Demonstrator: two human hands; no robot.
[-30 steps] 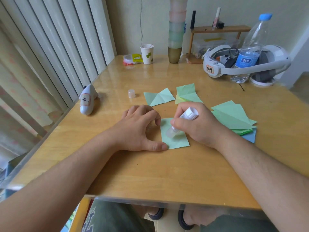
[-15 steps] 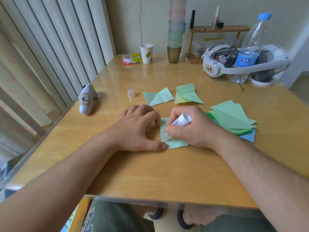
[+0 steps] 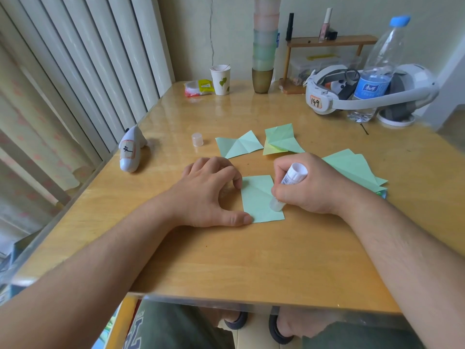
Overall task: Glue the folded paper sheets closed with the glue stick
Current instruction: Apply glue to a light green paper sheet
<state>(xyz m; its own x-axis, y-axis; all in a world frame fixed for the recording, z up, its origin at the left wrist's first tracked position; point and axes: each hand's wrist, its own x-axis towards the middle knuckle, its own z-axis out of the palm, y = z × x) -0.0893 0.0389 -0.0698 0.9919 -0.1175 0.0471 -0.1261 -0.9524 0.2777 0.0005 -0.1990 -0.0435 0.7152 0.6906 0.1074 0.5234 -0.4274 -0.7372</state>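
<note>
At the frame's centre, a pale green folded paper square [image 3: 259, 200] lies on the glossy wooden table [image 3: 251, 260], between the left hand [image 3: 208, 192] and the right hand [image 3: 309, 187]. The white glue stick [image 3: 289, 183] stands tilted on its right part. Above it lie two more green folded sheets [image 3: 239, 147]; a small clear cap [image 3: 197, 139] sits left of them. A fanned stack of green sheets [image 3: 357, 170] lies at right.

"149" handwritten on headset [image 3: 324, 100] label [image 3: 315, 102], other labels unreadable
</note>
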